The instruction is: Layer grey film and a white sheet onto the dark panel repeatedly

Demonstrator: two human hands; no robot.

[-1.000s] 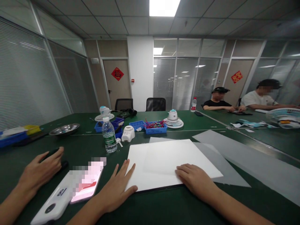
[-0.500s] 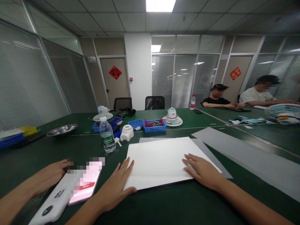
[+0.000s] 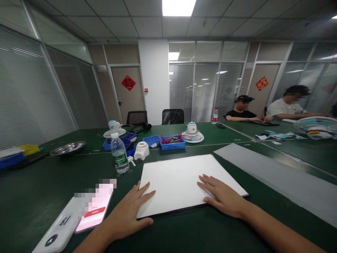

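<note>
A white sheet (image 3: 176,181) lies flat in front of me, with a thin dark edge showing beneath it at the front and right. My left hand (image 3: 135,207) rests at its left edge, fingers spread and thumb stretched along the front corner. On the right part of the sheet lies my right hand (image 3: 219,195), palm down with its fingers extended. Neither hand grips anything. Left of my left forearm are a white device marked 18 (image 3: 56,226) and a phone with a pink screen (image 3: 92,214), side by side.
Beyond the sheet stand a water bottle (image 3: 119,154), a white plastic housing (image 3: 141,151), a blue tray of wires (image 3: 172,143) and a fan part (image 3: 193,133). A long grey sheet (image 3: 279,179) lies right, a metal dish (image 3: 67,148) left. Two people sit at the far right.
Another person's hand beside the white device at the left has gone from view. The grey sheet that stuck out behind and right of the white sheet no longer shows. My right hand has shifted slightly left.
</note>
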